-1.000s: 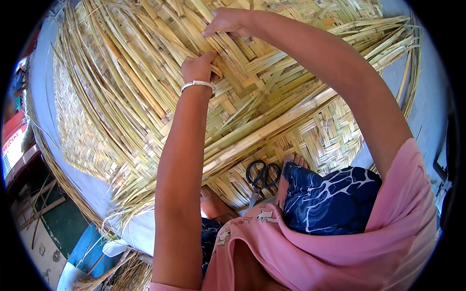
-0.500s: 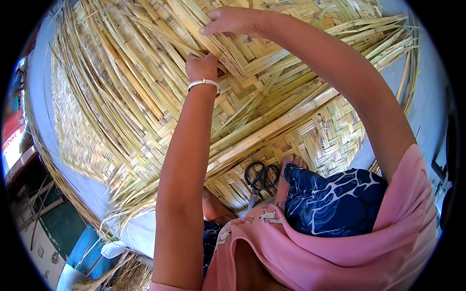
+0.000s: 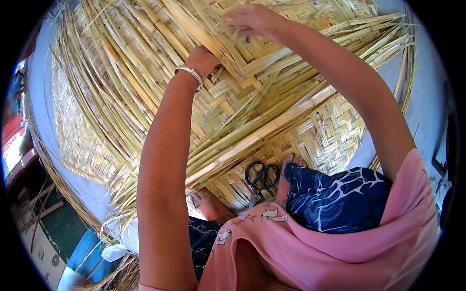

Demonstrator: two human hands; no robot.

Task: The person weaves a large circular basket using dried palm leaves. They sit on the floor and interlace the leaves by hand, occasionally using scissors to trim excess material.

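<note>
A large mat point(image 3: 80, 121) of flattened, pale yellow-green reed strips lies in front of me, woven in a zigzag pattern. My left hand point(image 3: 203, 60), with a bangle at the wrist, is closed at the left edge of a raised bundle of strips point(image 3: 213, 41). Its fingertips are partly hidden beneath these strips. Across the bundle, my right hand point(image 3: 255, 23) is slightly blurred, its fingers pinched together on a thin reed strip point(image 3: 236, 37). Loose long strips point(image 3: 114, 53) lie side by side over the mat on the left.
Black-handled scissors point(image 3: 262, 175) rest on the mat between my feet. A thick band of unwoven reeds point(image 3: 272, 128) crosses the mat in front of me. Pale floor point(image 3: 432, 92) shows at the right. Dry stalks point(image 3: 124, 276) and a blue object point(image 3: 90, 252) are at lower left.
My left hand has moved slightly right and down, towards the bundle's lower end. My right hand has shifted right, away from the bundle's upper part. The scissors have stayed put.
</note>
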